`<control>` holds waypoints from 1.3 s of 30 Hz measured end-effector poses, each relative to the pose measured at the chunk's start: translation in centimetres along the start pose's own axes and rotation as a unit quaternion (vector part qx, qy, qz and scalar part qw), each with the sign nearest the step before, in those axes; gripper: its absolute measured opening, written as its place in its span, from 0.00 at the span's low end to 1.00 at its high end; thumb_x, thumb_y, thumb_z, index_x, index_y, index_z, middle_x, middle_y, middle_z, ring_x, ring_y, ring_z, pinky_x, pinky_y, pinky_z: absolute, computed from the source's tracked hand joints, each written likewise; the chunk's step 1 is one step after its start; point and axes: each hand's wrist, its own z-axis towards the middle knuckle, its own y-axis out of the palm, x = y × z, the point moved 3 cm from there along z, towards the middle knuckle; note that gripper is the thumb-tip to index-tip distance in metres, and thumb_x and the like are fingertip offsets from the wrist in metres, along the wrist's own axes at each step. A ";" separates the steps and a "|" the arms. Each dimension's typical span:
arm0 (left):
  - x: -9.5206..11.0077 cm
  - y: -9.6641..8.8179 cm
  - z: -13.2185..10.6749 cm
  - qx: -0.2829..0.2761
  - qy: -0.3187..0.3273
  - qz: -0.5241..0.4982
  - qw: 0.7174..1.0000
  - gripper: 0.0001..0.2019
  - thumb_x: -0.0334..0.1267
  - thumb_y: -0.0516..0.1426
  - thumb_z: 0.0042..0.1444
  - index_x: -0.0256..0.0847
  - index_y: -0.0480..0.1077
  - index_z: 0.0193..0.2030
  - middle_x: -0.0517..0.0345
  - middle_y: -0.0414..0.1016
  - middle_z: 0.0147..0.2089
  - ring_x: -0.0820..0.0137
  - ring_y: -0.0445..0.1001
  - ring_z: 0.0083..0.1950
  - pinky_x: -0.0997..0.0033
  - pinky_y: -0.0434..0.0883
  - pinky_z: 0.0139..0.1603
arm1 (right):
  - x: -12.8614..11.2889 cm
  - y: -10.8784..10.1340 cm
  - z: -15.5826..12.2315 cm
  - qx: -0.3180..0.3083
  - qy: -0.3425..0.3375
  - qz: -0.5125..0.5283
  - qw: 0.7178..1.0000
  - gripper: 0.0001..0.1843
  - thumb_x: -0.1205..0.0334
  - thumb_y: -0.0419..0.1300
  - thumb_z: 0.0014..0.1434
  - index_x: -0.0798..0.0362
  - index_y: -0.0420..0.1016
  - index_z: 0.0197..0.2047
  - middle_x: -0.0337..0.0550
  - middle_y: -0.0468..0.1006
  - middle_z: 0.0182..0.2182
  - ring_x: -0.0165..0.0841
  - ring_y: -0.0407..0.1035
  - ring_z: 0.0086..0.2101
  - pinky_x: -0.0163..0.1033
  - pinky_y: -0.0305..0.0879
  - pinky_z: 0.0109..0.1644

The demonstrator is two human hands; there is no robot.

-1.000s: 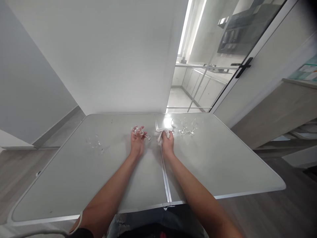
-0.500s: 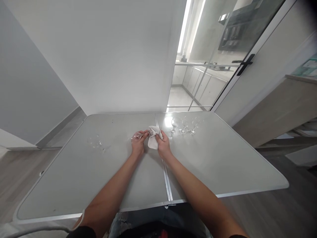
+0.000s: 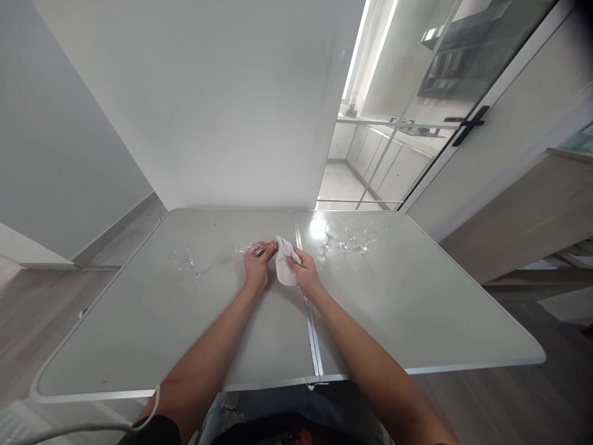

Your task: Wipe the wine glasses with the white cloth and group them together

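My left hand (image 3: 256, 264) is closed round a clear stemmed glass (image 3: 248, 248) that lies tipped on its side above the grey table (image 3: 185, 334), its bowl pointing left. My right hand (image 3: 304, 272) grips a white cloth (image 3: 284, 267) and presses it against the glass's stem end. The two hands meet near the table's middle seam, towards the far edge.
Three clear stemmed glasses (image 3: 347, 235) stand upright to the right of my hands. More clear glasses (image 3: 184, 261) sit at the left. A white wall closes the far side, with a glass door (image 3: 417, 123) at the right.
My right hand carried the cloth leftwards onto the glass. My left hand, spread over the glass a second ago, has closed on it and tipped it sideways.
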 end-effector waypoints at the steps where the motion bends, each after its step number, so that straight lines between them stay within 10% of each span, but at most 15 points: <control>1: -0.1 0.0 -0.1 0.002 -0.001 0.005 1.000 0.14 0.36 0.72 0.42 0.38 0.73 0.32 0.57 0.80 0.34 0.65 0.80 0.44 0.59 0.75 0.52 | -0.1 0.0 0.0 0.003 -0.009 0.004 1.000 0.20 0.54 0.64 0.57 0.52 0.77 0.51 0.41 0.79 0.40 0.34 0.70 0.38 0.37 0.66 0.44; 19: 0.2 0.2 -0.3 0.005 0.026 0.045 0.999 0.15 0.41 0.73 0.41 0.38 0.74 0.31 0.57 0.79 0.33 0.68 0.79 0.37 0.63 0.77 0.46 | -0.4 0.0 -0.2 0.023 0.021 0.057 0.998 0.18 0.51 0.66 0.54 0.54 0.78 0.43 0.41 0.77 0.32 0.32 0.68 0.31 0.35 0.65 0.36; 28: 0.0 0.2 -0.4 0.001 0.009 0.042 0.999 0.16 0.41 0.73 0.41 0.40 0.74 0.32 0.58 0.79 0.32 0.65 0.80 0.42 0.61 0.76 0.49 | -0.6 -2.1 0.3 0.192 -0.034 -0.132 0.972 0.17 0.54 0.57 0.57 0.53 0.76 0.46 0.43 0.79 0.38 0.36 0.71 0.39 0.39 0.66 0.45; 39: 0.1 0.8 -1.1 -0.035 0.049 0.123 0.991 0.13 0.40 0.72 0.43 0.40 0.75 0.32 0.53 0.80 0.36 0.65 0.79 0.41 0.61 0.75 0.48 | -0.3 0.0 -0.1 0.053 0.040 0.010 0.998 0.29 0.61 0.56 0.48 0.53 0.77 0.55 0.40 0.80 0.38 0.33 0.68 0.32 0.34 0.61 0.32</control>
